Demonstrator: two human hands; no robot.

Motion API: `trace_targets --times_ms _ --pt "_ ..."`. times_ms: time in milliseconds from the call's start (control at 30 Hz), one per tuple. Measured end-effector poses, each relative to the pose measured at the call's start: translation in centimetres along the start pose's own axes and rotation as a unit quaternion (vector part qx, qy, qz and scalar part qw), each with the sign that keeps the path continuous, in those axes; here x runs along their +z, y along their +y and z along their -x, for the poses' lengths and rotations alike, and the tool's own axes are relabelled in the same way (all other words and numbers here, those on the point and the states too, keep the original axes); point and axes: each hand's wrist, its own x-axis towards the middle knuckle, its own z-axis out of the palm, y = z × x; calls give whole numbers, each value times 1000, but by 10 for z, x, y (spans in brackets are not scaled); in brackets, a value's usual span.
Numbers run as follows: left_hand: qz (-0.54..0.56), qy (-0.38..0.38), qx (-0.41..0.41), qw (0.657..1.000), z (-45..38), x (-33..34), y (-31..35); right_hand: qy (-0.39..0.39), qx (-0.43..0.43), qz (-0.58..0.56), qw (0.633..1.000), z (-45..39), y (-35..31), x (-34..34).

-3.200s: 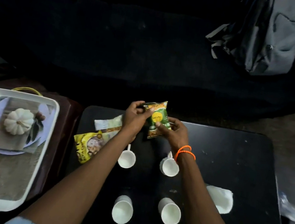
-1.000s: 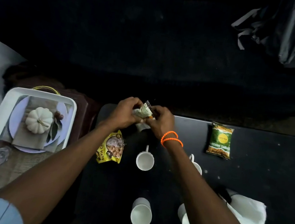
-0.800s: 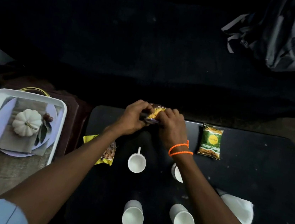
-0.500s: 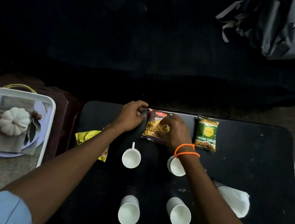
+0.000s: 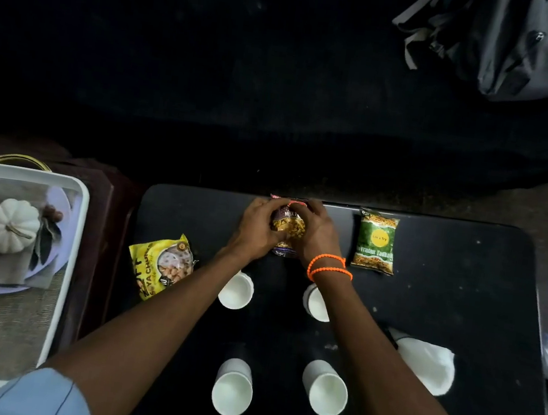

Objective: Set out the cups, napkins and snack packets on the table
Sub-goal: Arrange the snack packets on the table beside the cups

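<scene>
The dark packet (image 5: 287, 230) between my fingers (image 5: 303, 211) shows only "MIX" past them. The green packet (image 5: 376, 241) on the bench reads "Navratan Tadka", with small print in its yellow circle too blurred to read. The yellow packet (image 5: 159, 264) reads "SOYA CHUNKS" in part.

A black table (image 5: 461, 299) with rounded corners carries four white cups (image 5: 236, 290) in a square. A yellow snack packet (image 5: 158, 267) lies at the left, a dark packet (image 5: 287, 231) at the far edge, a green packet (image 5: 376, 242) beside it, and a white napkin (image 5: 426, 364) at the right.
</scene>
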Motion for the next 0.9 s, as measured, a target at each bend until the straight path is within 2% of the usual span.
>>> trace_targets --times_ms 167,233,367,400,467,533,667,900 --pt "1 5 -25 1000 1 1 -4 -44 -5 12 999 1 1 -4" --pt "5 1 -33 999 1 -4 -6 -32 29 7 999 0 4 -12" --pt "28 5 -39 999 0 -14 -11 164 123 11 979 7 30 -37" --pt "32 9 -40 999 0 -15 -13 188 166 22 968 10 38 -42" --pt "43 15 -50 998 0 -16 -15 166 262 39 950 15 50 -46" --pt "51 0 -57 997 0 -14 -13 114 310 27 943 18 58 -44" --pt "25 -28 -47 998 2 -8 -9 115 295 25 948 19 68 -39" --pt "14 -20 -57 998 6 0 -8 104 264 66 957 21 66 -35"
